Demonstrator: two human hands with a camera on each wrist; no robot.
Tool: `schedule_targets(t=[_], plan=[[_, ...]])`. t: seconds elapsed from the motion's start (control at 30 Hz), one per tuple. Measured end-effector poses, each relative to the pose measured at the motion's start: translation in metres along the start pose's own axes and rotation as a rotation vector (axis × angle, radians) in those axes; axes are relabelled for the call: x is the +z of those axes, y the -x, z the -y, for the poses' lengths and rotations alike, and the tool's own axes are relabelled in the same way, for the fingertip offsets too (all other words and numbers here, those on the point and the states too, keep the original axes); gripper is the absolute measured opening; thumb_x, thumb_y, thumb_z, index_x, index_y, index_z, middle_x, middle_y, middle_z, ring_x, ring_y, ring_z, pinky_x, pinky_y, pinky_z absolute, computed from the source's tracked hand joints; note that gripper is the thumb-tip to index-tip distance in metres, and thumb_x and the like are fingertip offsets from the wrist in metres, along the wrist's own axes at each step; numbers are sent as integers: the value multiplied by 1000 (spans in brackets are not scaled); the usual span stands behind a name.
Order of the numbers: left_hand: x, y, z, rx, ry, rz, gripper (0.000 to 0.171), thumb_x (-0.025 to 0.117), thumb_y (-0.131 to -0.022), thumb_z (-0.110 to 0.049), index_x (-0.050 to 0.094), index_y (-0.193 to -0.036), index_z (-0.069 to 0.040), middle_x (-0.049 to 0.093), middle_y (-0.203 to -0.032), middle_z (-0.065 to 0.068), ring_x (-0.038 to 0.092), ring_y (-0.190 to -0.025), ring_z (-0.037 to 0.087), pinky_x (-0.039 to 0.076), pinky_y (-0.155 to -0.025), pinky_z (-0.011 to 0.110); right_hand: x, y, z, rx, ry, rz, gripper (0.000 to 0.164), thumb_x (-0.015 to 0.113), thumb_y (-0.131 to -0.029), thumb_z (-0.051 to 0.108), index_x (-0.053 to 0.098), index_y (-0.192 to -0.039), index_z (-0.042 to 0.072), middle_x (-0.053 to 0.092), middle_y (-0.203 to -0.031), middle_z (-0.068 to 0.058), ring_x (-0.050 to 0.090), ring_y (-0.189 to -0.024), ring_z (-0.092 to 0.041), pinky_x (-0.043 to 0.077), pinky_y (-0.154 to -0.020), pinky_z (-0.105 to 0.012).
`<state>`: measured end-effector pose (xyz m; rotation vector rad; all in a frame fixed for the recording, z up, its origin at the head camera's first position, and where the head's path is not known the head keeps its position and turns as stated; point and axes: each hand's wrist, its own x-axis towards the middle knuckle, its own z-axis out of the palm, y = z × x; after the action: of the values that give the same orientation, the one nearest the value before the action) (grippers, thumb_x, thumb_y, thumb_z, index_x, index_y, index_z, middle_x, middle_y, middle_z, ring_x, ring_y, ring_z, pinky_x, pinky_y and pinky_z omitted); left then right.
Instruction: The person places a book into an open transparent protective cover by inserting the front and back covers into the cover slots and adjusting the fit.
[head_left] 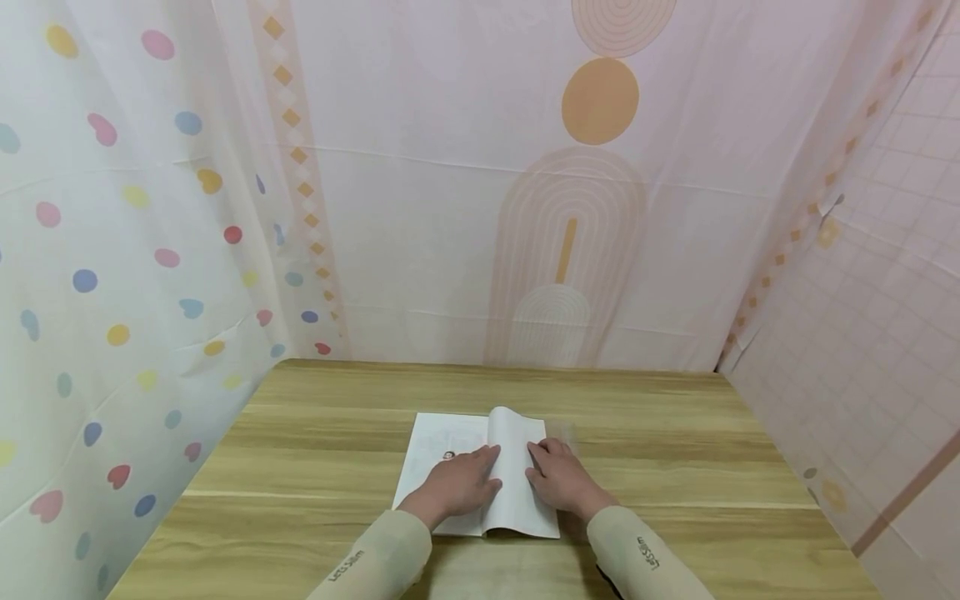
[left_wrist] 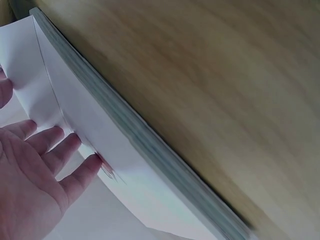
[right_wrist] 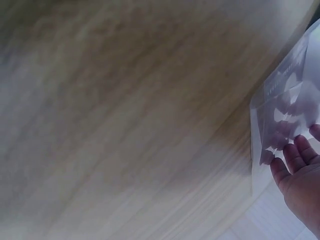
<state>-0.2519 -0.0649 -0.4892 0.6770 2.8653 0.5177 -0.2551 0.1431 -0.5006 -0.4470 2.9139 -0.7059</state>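
Observation:
An open book (head_left: 427, 442) with white pages lies on the wooden table, a small printed figure (head_left: 449, 455) showing on its left page. Its right-hand page (head_left: 514, 483) bulges up in a curve beside the spine. My left hand (head_left: 463, 483) rests on the left page, fingertips close to the fold. In the left wrist view, the fingers of that hand (left_wrist: 40, 175) lie extended against the paper. On the book's right side, my right hand (head_left: 561, 477) touches the page near its outer edge. A glossy, see-through sheet (right_wrist: 285, 100) lies by its fingertips in the right wrist view.
The wood-grain table (head_left: 315, 450) spreads out on both sides of the book. Behind it hangs a pale patterned curtain (head_left: 420, 250). A dotted curtain (head_left: 135, 317) borders the left side, and a checked one (head_left: 862, 333) the right.

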Motion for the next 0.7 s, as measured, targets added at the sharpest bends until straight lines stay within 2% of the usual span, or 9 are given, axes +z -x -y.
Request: schedule_targets(t=[0.17, 0.37, 0.53, 0.7], plan=[[6, -1, 0, 15, -67, -18, 59, 55, -99, -38, 45, -148, -8, 46, -150, 12, 50, -130, 35, 44, -101, 51, 1, 0, -1, -14, -7, -15, 49, 55, -101, 19, 47, -143, -5, 44, -139, -23, 42, -129, -38, 34, -108, -54], [5, -1, 4, 35, -3, -23, 58, 54, -99, -32, 43, -149, -5, 37, -157, 12, 50, -131, 35, 43, -102, 52, 0, 0, -4, -36, -45, -45, 44, 57, -100, 16, 52, -139, -5, 47, -137, -25, 43, -130, -40, 35, -108, -54], [5, -1, 4, 23, -7, 1, 57, 55, -99, -32, 45, -148, -7, 42, -154, 11, 47, -134, 33, 41, -105, 49, 1, -1, -6, -35, -63, -78, 40, 60, -98, 12, 57, -133, -5, 52, -133, -24, 47, -126, -40, 37, -106, -55], [6, -3, -1, 8, -62, -3, 56, 56, -98, -35, 47, -147, -9, 45, -152, 10, 50, -131, 34, 43, -103, 51, 3, -1, -6, -37, 2, -95, 38, 62, -97, 15, 60, -131, -3, 55, -132, -20, 47, -127, -40, 36, -106, -56]])
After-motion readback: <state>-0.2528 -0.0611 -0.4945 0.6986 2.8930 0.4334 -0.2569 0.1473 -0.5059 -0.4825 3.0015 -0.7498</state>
